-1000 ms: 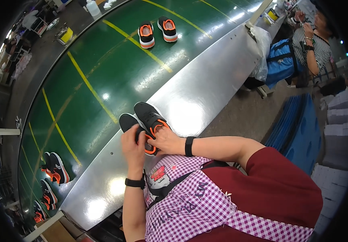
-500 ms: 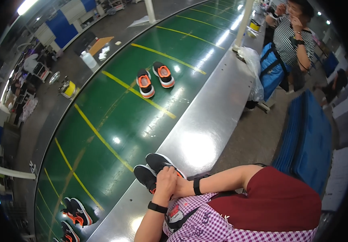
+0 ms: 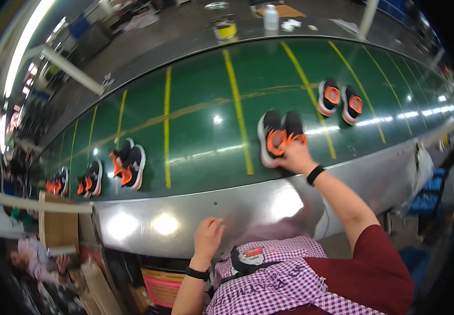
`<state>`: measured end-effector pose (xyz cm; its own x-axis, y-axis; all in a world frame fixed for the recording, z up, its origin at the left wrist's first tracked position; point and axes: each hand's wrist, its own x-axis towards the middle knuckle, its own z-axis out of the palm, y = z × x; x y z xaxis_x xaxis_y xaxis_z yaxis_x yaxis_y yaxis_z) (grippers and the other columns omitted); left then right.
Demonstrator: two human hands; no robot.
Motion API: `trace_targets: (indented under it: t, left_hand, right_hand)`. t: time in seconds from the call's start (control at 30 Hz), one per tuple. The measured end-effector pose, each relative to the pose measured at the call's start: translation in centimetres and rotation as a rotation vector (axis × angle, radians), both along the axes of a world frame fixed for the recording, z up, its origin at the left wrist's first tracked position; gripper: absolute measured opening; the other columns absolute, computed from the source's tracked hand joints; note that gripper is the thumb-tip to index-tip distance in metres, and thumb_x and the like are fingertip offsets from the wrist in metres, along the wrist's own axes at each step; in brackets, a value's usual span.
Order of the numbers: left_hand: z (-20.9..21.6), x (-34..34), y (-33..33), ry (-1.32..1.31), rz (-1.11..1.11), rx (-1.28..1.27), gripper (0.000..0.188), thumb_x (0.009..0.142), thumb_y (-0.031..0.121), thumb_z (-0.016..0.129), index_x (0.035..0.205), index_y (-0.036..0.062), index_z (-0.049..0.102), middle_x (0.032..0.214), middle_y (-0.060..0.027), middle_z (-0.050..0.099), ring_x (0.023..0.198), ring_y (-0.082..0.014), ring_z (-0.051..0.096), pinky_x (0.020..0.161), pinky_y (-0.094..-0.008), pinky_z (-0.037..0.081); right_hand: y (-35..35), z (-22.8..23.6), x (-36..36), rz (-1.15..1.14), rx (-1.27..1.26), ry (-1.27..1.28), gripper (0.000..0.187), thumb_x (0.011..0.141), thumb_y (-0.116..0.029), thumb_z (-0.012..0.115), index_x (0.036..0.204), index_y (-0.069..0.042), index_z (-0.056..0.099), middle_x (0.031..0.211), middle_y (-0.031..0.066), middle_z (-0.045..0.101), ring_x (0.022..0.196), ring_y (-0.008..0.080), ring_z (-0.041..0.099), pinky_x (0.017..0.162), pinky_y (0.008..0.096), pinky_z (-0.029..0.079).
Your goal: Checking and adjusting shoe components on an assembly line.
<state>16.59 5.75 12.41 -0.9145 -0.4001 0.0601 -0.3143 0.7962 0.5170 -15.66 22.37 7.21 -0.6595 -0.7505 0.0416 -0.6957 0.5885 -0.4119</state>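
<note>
A pair of black sneakers (image 3: 269, 126) with orange linings and white soles is on the green conveyor belt (image 3: 195, 121), heels towards me. My right hand (image 3: 296, 158) grips the heel end of this pair, fingers closed at the orange collars; the fingertips are partly hidden. My left hand (image 3: 208, 235) is raised over the near metal ledge (image 3: 237, 199), apart from the shoes. Its fingers are loosely bent, with nothing seen in them.
Another pair of sneakers (image 3: 330, 97) stands farther right on the belt. Several more pairs, such as these sneakers (image 3: 131, 167), are to the left. Beyond the belt are a white bottle (image 3: 270, 18) and a yellow-labelled can (image 3: 225, 29). A person (image 3: 35, 260) is at lower left.
The held sneakers have gone from the metal ledge onto the belt with my right hand. My left hand has come away from them. The view has swung left.
</note>
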Motion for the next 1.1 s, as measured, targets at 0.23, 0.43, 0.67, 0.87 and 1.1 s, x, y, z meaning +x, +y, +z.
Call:
trace_targets:
  t: [0.23, 0.43, 0.67, 0.87, 1.1]
  left_hand:
    - [-2.8, 7.4, -8.2, -0.047, 0.291, 0.050, 0.026, 0.073, 0.004, 0.067, 0.098, 0.0047, 0.062, 0.091, -0.0111, 0.059, 0.077, -0.0235, 0.056, 0.069, -0.0332, 0.047]
    - [-4.3, 9.4, -22.4, -0.042, 0.566, -0.126, 0.049, 0.073, 0.005, 0.068, 0.119, 0.0083, 0.052, 0.111, -0.0124, 0.055, 0.094, -0.0256, 0.055, 0.079, -0.0318, 0.045]
    - [-2.6, 6.2, -35.9, -0.396, 0.374, -0.555, 0.069, 0.055, 0.013, 0.082, 0.118, 0.0178, 0.054, 0.138, -0.0128, 0.033, 0.127, -0.0328, 0.034, 0.098, -0.0445, 0.033]
    - [-3.0, 3.8, -40.6, -0.667, 0.150, -0.618, 0.058, 0.049, 0.030, 0.085, 0.102, 0.0229, 0.065, 0.129, -0.0108, 0.044, 0.123, -0.0315, 0.038, 0.098, -0.0473, 0.031]
    - [-1.2, 1.7, -33.2, -0.513, 0.118, -0.281, 0.054, 0.058, 0.055, 0.074, 0.090, 0.0108, 0.070, 0.085, -0.0144, 0.064, 0.079, -0.0280, 0.062, 0.065, -0.0384, 0.049]
  right_hand:
    - [-3.0, -4.6, -9.9, -0.283, 0.197, 0.213, 0.047, 0.066, -0.030, 0.073, 0.108, -0.016, 0.059, 0.103, 0.0163, 0.052, 0.098, 0.0333, 0.050, 0.083, 0.0445, 0.041]
    - [-4.0, -4.0, 2.4, -0.153, -0.169, 0.162, 0.047, 0.074, -0.013, 0.068, 0.117, -0.009, 0.051, 0.135, 0.0252, 0.033, 0.122, 0.0420, 0.034, 0.100, 0.0487, 0.029]
    - [1.0, -2.4, 19.6, -0.236, -0.044, -0.201, 0.038, 0.076, -0.010, 0.065, 0.112, -0.006, 0.054, 0.137, 0.0280, 0.027, 0.120, 0.0445, 0.033, 0.101, 0.0470, 0.031]
    - [1.2, -1.1, 26.2, -0.284, 0.057, -0.270, 0.034, 0.076, -0.010, 0.065, 0.109, -0.008, 0.056, 0.135, 0.0244, 0.032, 0.117, 0.0409, 0.037, 0.098, 0.0447, 0.035]
    - [-1.9, 0.5, 25.0, -0.074, -0.048, -0.478, 0.020, 0.085, -0.018, 0.055, 0.101, -0.008, 0.059, 0.083, 0.0147, 0.062, 0.076, 0.0324, 0.060, 0.069, 0.0387, 0.047]
